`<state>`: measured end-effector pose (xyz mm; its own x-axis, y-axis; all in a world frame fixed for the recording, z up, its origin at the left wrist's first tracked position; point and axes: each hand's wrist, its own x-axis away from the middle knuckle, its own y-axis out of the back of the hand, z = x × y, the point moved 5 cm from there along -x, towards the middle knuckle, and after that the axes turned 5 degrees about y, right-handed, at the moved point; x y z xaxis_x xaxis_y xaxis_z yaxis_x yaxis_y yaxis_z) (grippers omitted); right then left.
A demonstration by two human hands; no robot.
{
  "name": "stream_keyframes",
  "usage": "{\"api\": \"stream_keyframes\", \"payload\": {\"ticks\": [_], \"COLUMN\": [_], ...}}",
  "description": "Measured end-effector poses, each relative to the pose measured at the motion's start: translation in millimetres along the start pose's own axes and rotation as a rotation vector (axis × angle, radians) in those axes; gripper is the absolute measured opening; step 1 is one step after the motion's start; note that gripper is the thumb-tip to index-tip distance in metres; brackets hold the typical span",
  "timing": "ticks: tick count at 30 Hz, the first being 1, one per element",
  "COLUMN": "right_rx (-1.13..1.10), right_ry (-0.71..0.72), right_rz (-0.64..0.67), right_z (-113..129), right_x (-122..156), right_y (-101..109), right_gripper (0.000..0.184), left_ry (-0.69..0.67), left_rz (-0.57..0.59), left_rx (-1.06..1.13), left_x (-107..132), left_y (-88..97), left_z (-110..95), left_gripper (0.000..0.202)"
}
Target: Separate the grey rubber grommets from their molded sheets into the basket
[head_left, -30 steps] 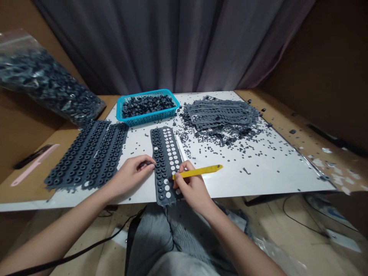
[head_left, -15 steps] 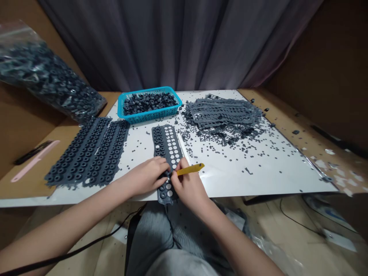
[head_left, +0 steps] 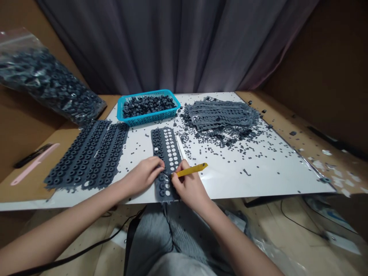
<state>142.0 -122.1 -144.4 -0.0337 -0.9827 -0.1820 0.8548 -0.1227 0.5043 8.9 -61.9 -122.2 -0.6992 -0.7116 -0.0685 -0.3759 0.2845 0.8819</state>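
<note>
A dark grey rubber sheet [head_left: 162, 153] lies near the table's front edge. Its left rows carry ring-shaped rubber pieces, while a long run of holes on the right shows white through. My right hand [head_left: 189, 184] grips a slim yellow tool [head_left: 193, 169], its tip end hidden by the fingers and close to the sheet's lower part; the tool's kind cannot be made out. At the sheet's left edge is my left hand [head_left: 146, 174], thumb and fingers drawn together in a pinch. Whatever it holds, if anything, is too small to name.
Two sheets full of rings [head_left: 89, 157] lie at left, beside a pink-handled knife-like tool [head_left: 34, 165]. A blue basket [head_left: 148, 115] of loose pieces stands behind. A plastic bag [head_left: 51, 82] of pieces leans at far left. Punched sheets [head_left: 221, 113] pile up right, with scattered bits around. A white stick [head_left: 180, 146] lies alongside.
My left hand has pulled a little left, away from my right fingers, uncovering more of the sheet. My right hand keeps the yellow tool in nearly the same spot.
</note>
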Motion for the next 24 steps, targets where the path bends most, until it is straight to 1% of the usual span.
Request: {"api": "stream_keyframes", "payload": {"ticks": [2, 3, 5, 7, 10, 15, 20, 22, 24], "right_rx": [-0.036, -0.062, -0.121, -0.165, -0.174, -0.125, -0.015, -0.021, -0.044], "right_ry": [-0.012, -0.024, -0.053, -0.073, -0.065, -0.045, -0.013, -0.008, -0.012], "right_rz": [0.02, 0.033, 0.051, 0.047, 0.028, -0.009, -0.022, -0.017, -0.018], "right_z": [-1, -2, -4, -4, -4, -4, 1, 2, 2], "right_x": [-1, -2, -3, -6, -11, -15, -15, -14, -13], "right_y": [0, 1, 1, 2, 1, -2, -2, -1, 0], "right_gripper": [0.007, 0.008, 0.008, 0.009, 0.01, 0.01, 0.01, 0.01, 0.01], "left_ry": [0.186, 0.246, 0.305, 0.319, 0.267, 0.088, -0.063, -0.086, -0.094], "left_rz": [-0.099, -0.109, -0.065, -0.017, 0.017, 0.1, 0.235, 0.288, 0.316], "left_rx": [0.126, 0.166, 0.222, 0.23, 0.192, 0.084, -0.16, -0.259, -0.341], "left_x": [2, 3, 5, 6, 4, -6, -15, -19, -22], "left_y": [15.2, 19.9, 22.4, 19.4, 11.6, 1.8, -5.6, -8.9, -11.7], "left_z": [16, 22, 28, 27, 18, 1, -12, -17, -21], "left_gripper": [0.016, 0.018, 0.02, 0.021, 0.019, 0.013, 0.012, 0.01, 0.011]}}
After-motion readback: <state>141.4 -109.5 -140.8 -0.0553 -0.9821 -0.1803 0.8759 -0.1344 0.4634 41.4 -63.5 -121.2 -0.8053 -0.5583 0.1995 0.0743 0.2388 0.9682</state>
